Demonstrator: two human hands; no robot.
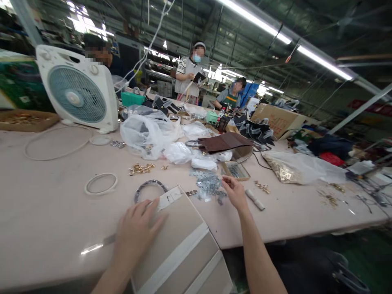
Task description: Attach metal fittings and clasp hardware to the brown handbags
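My left hand (137, 228) lies flat, fingers spread, on a beige bag body (180, 237) crossed by white strips. A dark wrapped handle (150, 183) curves out behind its upper edge, and a small metal clasp (192, 192) pokes out beside its corner. My right hand (235, 192) is at the right edge of a heap of small grey metal pieces (208, 185). Its fingers are bent and pinched together; whatever lies between the fingertips is too small to make out. Left of the bag, a shiny flat blade-like strip (92, 249) rests on the table.
A white fan (76, 90) stands at the back left, near a tape roll (101, 184). Gold fittings (141, 168), plastic bags (150, 134) and a small box of metal parts (235, 170) lie beyond. A grey roll (255, 199) sits right. Several co-workers are behind.
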